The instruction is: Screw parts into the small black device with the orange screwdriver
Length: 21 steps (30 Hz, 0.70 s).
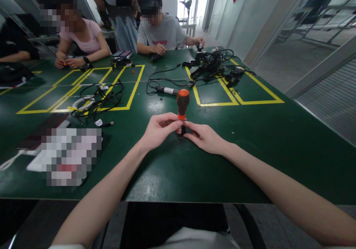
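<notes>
A screwdriver [183, 103] with an orange and black handle stands upright over the green table [155, 174], its handle at the top. My left hand [161, 131] pinches it just below the orange collar, thumb and fingers closed. My right hand [204, 136] comes in from the other side, its fingers closed on a small black part [183, 130] under the screwdriver. The fingers cover most of that part and the screwdriver's tip, so its exact kind cannot be made out.
Beyond my hands lies a silver-and-black electric screwdriver [168, 90] with a cable. Black cables are heaped at the back right [211, 61] and left [105, 97]. A phone [41, 130] rests at the left. Two people [83, 37] [167, 30] sit across the table.
</notes>
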Each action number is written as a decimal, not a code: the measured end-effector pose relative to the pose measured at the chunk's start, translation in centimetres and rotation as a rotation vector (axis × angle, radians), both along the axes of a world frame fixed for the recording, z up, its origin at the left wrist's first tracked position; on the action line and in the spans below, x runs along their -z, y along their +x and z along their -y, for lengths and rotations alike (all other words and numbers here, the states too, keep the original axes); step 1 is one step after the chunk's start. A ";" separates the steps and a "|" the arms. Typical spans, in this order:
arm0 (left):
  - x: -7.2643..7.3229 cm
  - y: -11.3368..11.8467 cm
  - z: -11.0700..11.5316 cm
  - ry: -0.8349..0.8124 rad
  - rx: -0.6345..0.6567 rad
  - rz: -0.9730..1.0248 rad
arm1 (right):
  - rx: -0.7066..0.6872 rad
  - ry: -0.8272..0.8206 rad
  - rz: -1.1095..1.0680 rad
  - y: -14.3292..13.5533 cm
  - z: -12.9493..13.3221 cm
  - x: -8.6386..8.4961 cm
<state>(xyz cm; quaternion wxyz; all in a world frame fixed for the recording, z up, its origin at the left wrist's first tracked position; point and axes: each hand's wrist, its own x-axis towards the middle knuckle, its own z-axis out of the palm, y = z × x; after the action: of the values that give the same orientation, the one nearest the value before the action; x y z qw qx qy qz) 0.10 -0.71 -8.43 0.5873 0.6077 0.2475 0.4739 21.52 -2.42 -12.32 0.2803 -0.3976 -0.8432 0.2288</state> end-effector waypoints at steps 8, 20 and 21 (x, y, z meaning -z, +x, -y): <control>0.8 0.1 -0.5 -0.010 -0.090 -0.019 | 0.010 -0.025 -0.040 -0.2 0.5 -0.2; 0.7 0.4 -0.4 0.276 -0.200 -0.196 | 0.156 0.127 -0.503 -1.2 1.5 -3.3; 0.8 0.4 -0.3 0.284 -0.195 -0.195 | 0.153 0.111 -0.522 -1.5 1.6 -3.6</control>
<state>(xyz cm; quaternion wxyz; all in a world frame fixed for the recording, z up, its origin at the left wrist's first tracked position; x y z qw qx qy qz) 0.48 -0.39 -9.19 0.4201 0.7006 0.2915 0.4977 20.07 -4.02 -8.70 0.5257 -0.3717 -0.7213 0.2552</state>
